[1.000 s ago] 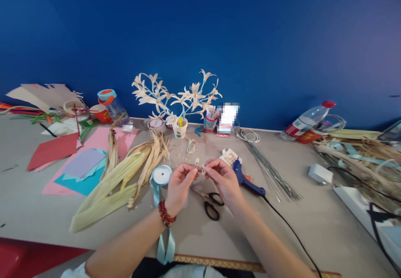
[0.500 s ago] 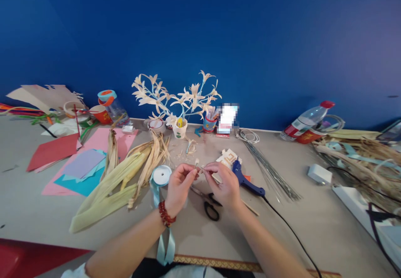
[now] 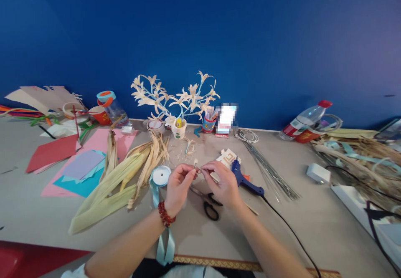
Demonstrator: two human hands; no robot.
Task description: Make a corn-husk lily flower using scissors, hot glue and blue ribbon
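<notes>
My left hand [image 3: 179,185], with a red beaded bracelet at the wrist, is closed in a pinch. From its fingertips a small pale bud-like piece [image 3: 196,161] sticks up. Fingertips almost meet between the two hands, where my right hand [image 3: 222,182] is pinched too; whatever lies in it is too small to make out. Below them, scissors [image 3: 210,210] with black handles rest on the table, partly hidden. A roll of light blue ribbon [image 3: 161,175] lies beside my left hand. To the right of my right hand is a blue glue gun [image 3: 246,182].
Corn husks [image 3: 120,186] and coloured paper [image 3: 81,167] spread over the left side. Behind stand husk flowers [image 3: 181,102] in a white cup [image 3: 179,131]. Thin wires [image 3: 272,169] lie at right, with a bottle [image 3: 305,121] and a power strip [image 3: 354,207] farther over.
The whole view has shifted very slightly. Both hands keep the same pinch at nearly the same place, with only small finger movement.
</notes>
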